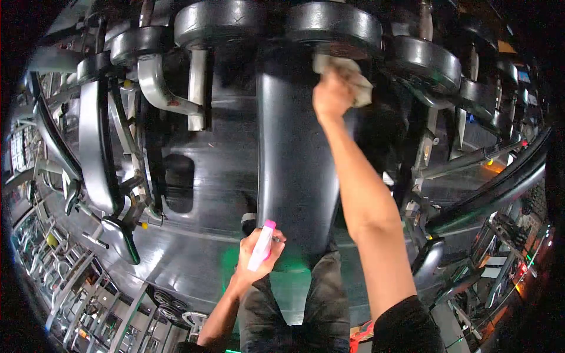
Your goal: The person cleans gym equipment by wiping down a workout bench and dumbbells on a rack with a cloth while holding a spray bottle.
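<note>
My right hand [333,94] is closed on a pale cloth [356,82], somewhat smeared by motion, just below the underside of a large black round weight [334,26]. Lower down, near my legs, my left hand [259,252] wraps round a white and pink bottle [262,247] with its pink top pointing up. Between my arms a long black padded bench [297,153] runs away from me. The fingertips of my right hand are partly hidden by blur and the cloth.
More black round weights [220,23] line the top of the view. Other padded benches [97,147] stand at the left, with a dark pad and metal frame [500,182] at the right. Weight plates [170,303] lie at the lower left.
</note>
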Tool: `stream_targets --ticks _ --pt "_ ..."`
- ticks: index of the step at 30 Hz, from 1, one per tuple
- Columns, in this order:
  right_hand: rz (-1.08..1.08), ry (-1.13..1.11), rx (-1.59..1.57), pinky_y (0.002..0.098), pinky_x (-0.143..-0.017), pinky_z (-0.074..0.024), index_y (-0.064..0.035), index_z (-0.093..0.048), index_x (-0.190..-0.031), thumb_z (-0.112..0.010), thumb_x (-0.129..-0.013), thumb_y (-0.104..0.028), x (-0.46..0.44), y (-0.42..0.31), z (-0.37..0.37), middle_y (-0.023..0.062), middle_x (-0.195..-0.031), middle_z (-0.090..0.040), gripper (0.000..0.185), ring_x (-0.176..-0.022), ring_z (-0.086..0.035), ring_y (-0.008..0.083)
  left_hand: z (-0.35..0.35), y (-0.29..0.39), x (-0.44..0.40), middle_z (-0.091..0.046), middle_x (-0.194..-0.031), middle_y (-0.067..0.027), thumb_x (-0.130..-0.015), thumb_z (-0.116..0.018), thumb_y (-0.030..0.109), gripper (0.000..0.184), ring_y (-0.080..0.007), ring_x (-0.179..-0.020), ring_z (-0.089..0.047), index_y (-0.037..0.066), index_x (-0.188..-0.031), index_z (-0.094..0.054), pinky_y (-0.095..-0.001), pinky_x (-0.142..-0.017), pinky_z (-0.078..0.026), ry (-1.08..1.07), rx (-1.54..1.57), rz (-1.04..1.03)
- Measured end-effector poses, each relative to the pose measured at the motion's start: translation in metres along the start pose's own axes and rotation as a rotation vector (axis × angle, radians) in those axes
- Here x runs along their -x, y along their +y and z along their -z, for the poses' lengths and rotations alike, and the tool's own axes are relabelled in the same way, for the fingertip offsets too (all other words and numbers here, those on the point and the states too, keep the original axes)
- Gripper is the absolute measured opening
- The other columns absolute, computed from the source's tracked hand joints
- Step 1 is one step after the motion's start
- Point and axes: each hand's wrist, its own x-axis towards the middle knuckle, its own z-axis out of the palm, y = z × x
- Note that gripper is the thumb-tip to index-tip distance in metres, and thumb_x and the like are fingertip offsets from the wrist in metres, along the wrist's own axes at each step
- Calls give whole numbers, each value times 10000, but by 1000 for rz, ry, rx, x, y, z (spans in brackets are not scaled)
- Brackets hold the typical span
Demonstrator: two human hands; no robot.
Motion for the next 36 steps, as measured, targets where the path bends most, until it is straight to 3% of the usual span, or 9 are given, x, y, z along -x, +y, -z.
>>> stream_targets --ticks 2,6,13,16,22,25,30,33,36 --pt "445 3 57 548 -1043 -275 -184 -598 -1159 -514 -849 -180 7 -36 -28 147 -1268 -527 321 -1257 -396 396 5 -2 6 -663 -806 -43 -789 -649 -9 167 -72 -647 -603 35 -939 -589 -231 -581 -482 21 34 65" --pt "464 21 167 556 -1071 -212 -239 -637 -1097 -503 -843 -200 14 -99 -69 89 -1336 -487 290 -1306 -328 391 17 -14 14 -671 -817 -59 -785 -650 -11 173 -94 -655 -617 33 -940 -585 -251 -601 -496 -6 20 86" --pt "835 -471 554 513 -1068 -202 -212 -696 -1007 -549 -823 -219 57 -106 -62 23 -1310 -537 236 -1346 -307 225 17 -6 7 -668 -828 -83 -754 -655 -35 204 -134 -661 -623 24 -933 -577 -267 -609 -496 43 1 7" --pt "893 -384 245 477 -1060 -228 -218 -681 -1028 -544 -814 -176 57 -78 -31 10 -1335 -515 259 -1343 -313 198 15 -4 12 -664 -831 -81 -745 -653 -43 220 -139 -659 -619 23 -936 -566 -268 -599 -492 21 -8 29" --pt "683 -161 133 326 -1035 -399 -209 -627 -1146 -526 -780 -19 44 29 35 27 -1321 -525 425 -1291 -415 237 16 7 15 -658 -841 -89 -715 -675 -43 239 -192 -697 -646 23 -929 -594 -293 -616 -505 6 20 50" --pt "461 -138 109 350 -1026 -406 -162 -607 -1169 -518 -801 21 51 91 62 67 -1309 -530 421 -1293 -406 279 18 0 15 -658 -848 -98 -700 -696 -36 246 -235 -709 -656 25 -921 -605 -313 -628 -517 38 -84 -228" --pt "22 -159 -16 455 -916 -462 -131 -601 -1108 -552 -844 -83 60 62 32 109 -1207 -579 273 -1141 -510 385 23 -3 24 -660 -863 -97 -691 -710 -29 282 -260 -732 -661 36 -940 -595 -323 -643 -525 -11 -114 -182" --pt "525 66 68 486 -860 -422 -131 -660 -980 -563 -790 -133 71 -46 21 90 -1084 -632 213 -1107 -534 275 22 -4 30 -660 -870 -97 -685 -707 -35 302 -255 -741 -661 41 -951 -588 -317 -647 -525 -21 -126 -120" --pt "980 -339 219 458 -985 -305 -180 -686 -944 -547 -816 -203 99 -75 -48 16 -1164 -626 190 -1224 -456 199 15 -5 34 -659 -878 -98 -677 -701 -50 313 -251 -741 -660 41 -953 -585 -312 -647 -524 12 -113 -121"
